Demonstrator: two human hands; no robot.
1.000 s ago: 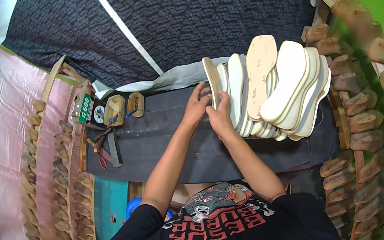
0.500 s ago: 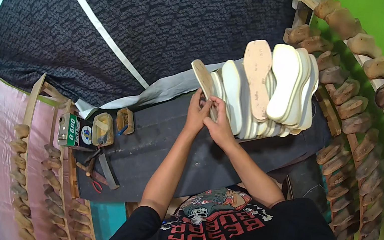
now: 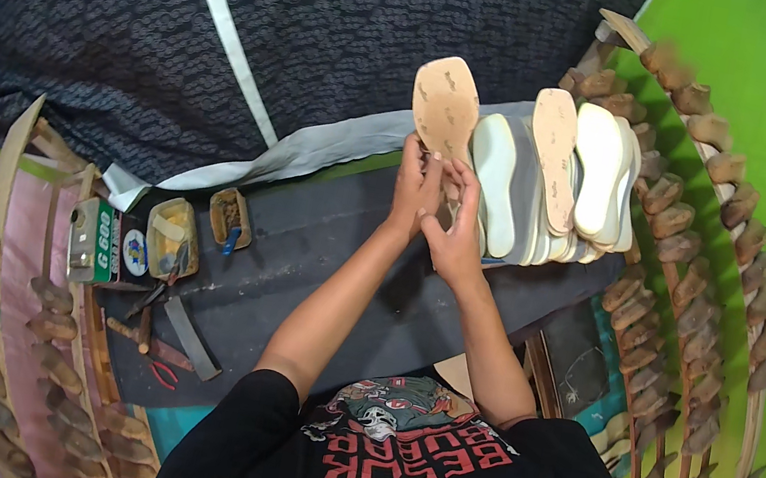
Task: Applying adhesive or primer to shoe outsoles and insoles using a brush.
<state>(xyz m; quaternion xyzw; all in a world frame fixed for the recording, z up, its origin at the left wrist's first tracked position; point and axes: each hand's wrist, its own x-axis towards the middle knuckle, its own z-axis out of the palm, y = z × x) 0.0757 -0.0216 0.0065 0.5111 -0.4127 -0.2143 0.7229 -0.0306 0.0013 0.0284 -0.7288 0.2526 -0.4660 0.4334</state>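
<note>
A tan shoe insole [image 3: 447,100] stands raised, its broad printed face turned into view and its narrow end down among my fingers. My left hand [image 3: 415,187] closes on its lower left part. On the other side, my right hand [image 3: 455,228] has its fingers bent against the insole's lower right edge, partly hiding it. Just right of my hands lies a row of overlapping insoles, with a pale one [image 3: 494,185] nearest. Farther right, another tan insole [image 3: 551,156] and a stack of white insoles [image 3: 599,169] rest on top.
Dark cloth covers the worktable [image 3: 297,270]. At its left are a metal can [image 3: 103,245], a yellowish tub [image 3: 170,239], a small tray [image 3: 230,216], a flat metal blade [image 3: 192,339] and red-handled pliers [image 3: 164,374]. Racks of wooden shoe lasts [image 3: 680,248] flank both sides.
The insole in my hands has turned from a slanted, narrow view to show its broad tan face, and stands higher. The whole view has shifted, with the stacks appearing slightly farther right.
</note>
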